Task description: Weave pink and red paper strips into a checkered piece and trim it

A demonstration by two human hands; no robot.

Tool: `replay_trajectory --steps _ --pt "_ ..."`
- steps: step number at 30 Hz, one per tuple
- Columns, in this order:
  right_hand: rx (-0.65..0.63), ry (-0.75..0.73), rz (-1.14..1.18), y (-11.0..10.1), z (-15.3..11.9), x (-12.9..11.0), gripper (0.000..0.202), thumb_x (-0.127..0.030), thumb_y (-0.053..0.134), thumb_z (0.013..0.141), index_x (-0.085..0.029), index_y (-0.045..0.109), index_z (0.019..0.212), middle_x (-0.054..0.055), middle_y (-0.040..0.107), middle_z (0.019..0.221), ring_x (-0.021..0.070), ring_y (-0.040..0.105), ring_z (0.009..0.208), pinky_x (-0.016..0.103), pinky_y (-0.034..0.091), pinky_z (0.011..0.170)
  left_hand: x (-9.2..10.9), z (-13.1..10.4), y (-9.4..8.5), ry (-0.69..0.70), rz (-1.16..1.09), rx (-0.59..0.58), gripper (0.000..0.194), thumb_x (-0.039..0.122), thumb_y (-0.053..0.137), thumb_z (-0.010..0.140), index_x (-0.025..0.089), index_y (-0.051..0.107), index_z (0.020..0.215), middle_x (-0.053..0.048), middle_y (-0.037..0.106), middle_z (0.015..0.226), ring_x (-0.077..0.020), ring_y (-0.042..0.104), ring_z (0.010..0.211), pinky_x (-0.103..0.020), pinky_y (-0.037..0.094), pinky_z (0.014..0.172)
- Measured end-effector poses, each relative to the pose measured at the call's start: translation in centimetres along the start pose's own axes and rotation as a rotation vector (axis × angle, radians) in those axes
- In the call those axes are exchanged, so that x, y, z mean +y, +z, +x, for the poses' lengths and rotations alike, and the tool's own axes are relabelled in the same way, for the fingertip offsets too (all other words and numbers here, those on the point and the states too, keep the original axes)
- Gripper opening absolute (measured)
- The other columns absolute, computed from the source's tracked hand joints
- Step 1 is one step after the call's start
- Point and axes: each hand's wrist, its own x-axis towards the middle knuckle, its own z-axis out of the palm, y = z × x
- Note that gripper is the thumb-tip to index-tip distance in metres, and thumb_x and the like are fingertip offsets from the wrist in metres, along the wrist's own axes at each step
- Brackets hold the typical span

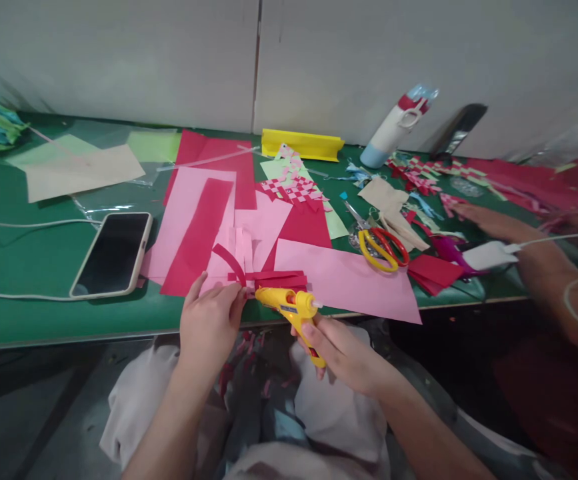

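My right hand (341,347) is wrapped round the handle of a yellow hot glue gun (281,300). The gun's nozzle points left, close to the fingertips of my left hand (211,323). Those fingertips pinch the end of a red paper strip (231,260), which curves up and away from the table. Around it lie pink paper strips (243,247) and a small stack of red strips (281,277), partly behind the gun. Whether the nozzle touches the paper I cannot tell. Beneath are pink sheets (346,273) and a long red piece of paper (201,233).
A phone (111,257) with white cables lies at left. Scissors (379,247), woven paper pieces (296,190), a yellow folded strip (301,145) and a bottle (393,130) stand or lie toward the back and right. Another person's blurred arms (533,257) reach in at right.
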Motion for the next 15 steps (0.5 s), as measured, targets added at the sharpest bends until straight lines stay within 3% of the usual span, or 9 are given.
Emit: replay_trajectory --steps 15 --pt "-0.030 -0.002 0.231 -0.71 -0.43 -0.44 0.053 -0.060 0.031 0.094 -0.014 0.053 0.107 -0.003 0.047 0.072 0.0058 0.051 0.048 0.020 0.049 0.047 -0.13 0.00 0.17 -0.015 -0.004 -0.031 0.026 0.029 0.044 0.093 0.021 0.066 0.083 -0.003 0.073 0.076 -0.0169 0.066 0.067 -0.044 0.035 0.108"
